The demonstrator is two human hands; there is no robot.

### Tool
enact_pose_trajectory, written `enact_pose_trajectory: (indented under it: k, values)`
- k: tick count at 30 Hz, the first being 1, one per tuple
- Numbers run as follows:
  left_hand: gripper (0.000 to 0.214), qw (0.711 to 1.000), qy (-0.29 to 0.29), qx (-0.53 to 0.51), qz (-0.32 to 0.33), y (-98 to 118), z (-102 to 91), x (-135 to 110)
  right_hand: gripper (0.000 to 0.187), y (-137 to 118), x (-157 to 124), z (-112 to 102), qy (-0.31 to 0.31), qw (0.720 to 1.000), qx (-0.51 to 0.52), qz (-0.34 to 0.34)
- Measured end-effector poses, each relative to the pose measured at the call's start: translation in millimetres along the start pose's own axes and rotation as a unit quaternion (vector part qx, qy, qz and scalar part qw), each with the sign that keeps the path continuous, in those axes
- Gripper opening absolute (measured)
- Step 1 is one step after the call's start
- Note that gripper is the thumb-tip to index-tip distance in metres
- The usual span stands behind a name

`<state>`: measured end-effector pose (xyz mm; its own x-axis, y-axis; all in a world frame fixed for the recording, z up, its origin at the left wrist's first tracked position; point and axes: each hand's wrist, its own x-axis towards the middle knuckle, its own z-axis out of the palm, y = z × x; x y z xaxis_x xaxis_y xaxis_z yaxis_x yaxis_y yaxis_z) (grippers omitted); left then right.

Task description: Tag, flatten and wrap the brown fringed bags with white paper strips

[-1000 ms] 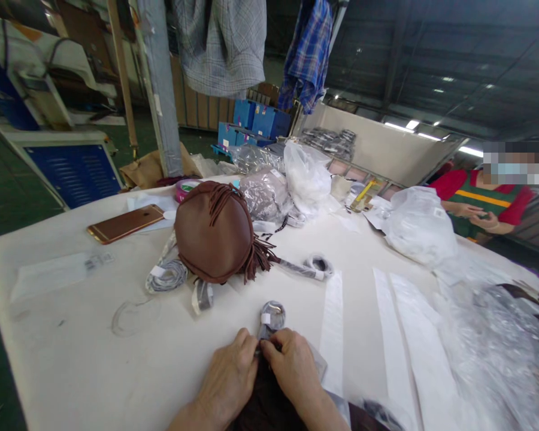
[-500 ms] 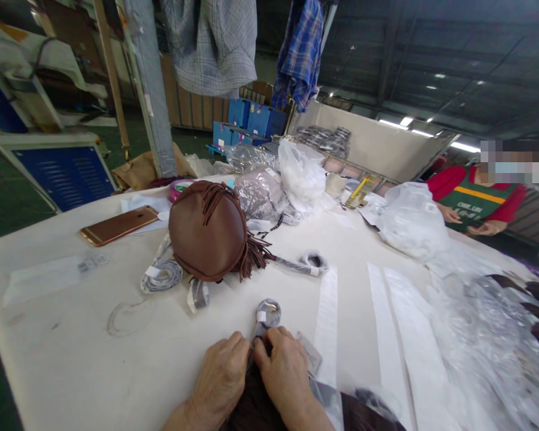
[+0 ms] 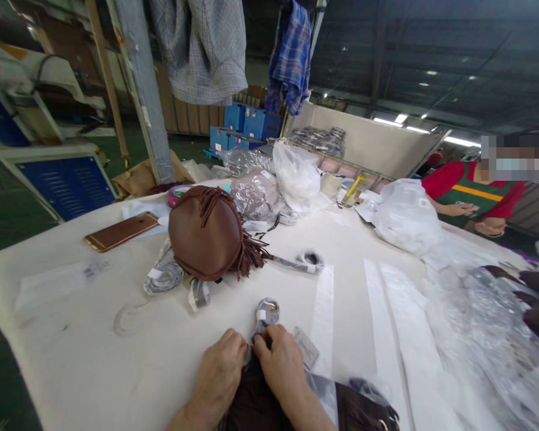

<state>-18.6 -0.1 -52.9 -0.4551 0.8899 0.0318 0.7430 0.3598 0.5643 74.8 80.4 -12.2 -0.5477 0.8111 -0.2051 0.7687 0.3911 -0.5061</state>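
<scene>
Evidently, head view: left hand (image 3: 220, 371) and right hand (image 3: 282, 362) each pinch the upper edge of a dark-brown, soft-looking bag (image 3: 254, 395) at the white table's (image 3: 85, 371) near side; exact fold hidden. Paired grip presumably steadies limp material. Grey-wrapped coiled strap (image 3: 260, 314) lies just beyond the fingertips, likely bundled against tangling.

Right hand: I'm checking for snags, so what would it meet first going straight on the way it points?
The right hand would probably meet the grey coil, just ahead of it; I can't tell whether they already touch.
</scene>
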Motion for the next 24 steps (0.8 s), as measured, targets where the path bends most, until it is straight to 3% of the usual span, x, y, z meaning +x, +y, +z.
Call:
enact_pose_trajectory:
  k: [7, 17, 24]
  values:
    - [0.015, 0.995, -0.079, -0.017, -0.058, 13, -17.0, 9, 0.016, 5, 6, -3, -0.025, 0.999, 0.04, 0.005]
    - [0.02, 0.986, -0.158, 0.06, -0.011, 13, -20.9, 18, 0.015, 2, 4, -4, -0.026, 0.999, 0.027, 0.007]
    - [0.026, 0.974, -0.187, 0.126, 0.039, 16, -22.5, 15, 0.019, -5, -3, 7, 0.007, 0.997, -0.071, -0.03]
